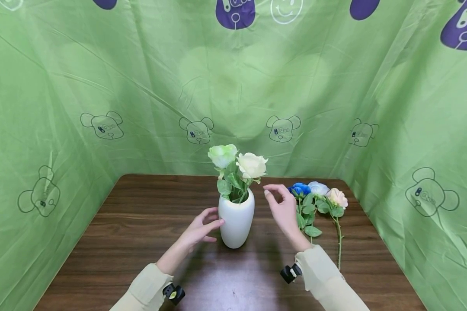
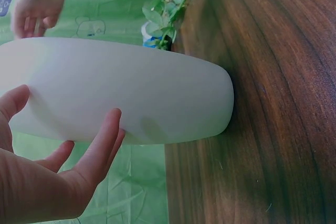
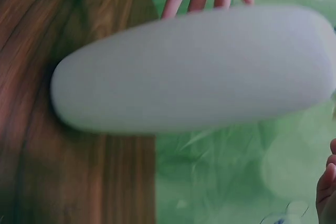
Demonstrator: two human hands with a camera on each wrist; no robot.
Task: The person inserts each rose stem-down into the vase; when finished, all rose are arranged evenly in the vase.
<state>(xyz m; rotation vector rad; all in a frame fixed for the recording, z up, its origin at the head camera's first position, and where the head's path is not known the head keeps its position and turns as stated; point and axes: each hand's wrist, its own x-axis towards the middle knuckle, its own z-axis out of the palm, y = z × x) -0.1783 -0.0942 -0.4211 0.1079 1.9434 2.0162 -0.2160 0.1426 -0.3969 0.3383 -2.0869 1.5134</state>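
A white vase (image 1: pixel 236 224) stands upright on the wooden table. In it are a cream rose (image 1: pixel 252 165) and a pale green rose (image 1: pixel 222 156), their leafy stems going down into the mouth. My left hand (image 1: pixel 199 227) is at the vase's left side, thumb and fingers spread and fingertips at its wall, as the vase (image 2: pixel 121 90) in the left wrist view also shows. To the right of the rim is my right hand (image 1: pixel 285 209), thumb and forefinger bent toward each other with nothing between them. Only its fingertips show at the edge of the right wrist view.
On the table's right side lie a blue rose (image 1: pixel 299 189), a pale blue rose (image 1: pixel 318 188) and a pink rose (image 1: pixel 337 198), partly behind my right hand. A green printed cloth (image 1: pixel 155 95) hangs round the back and sides of the table (image 1: pixel 136 216).
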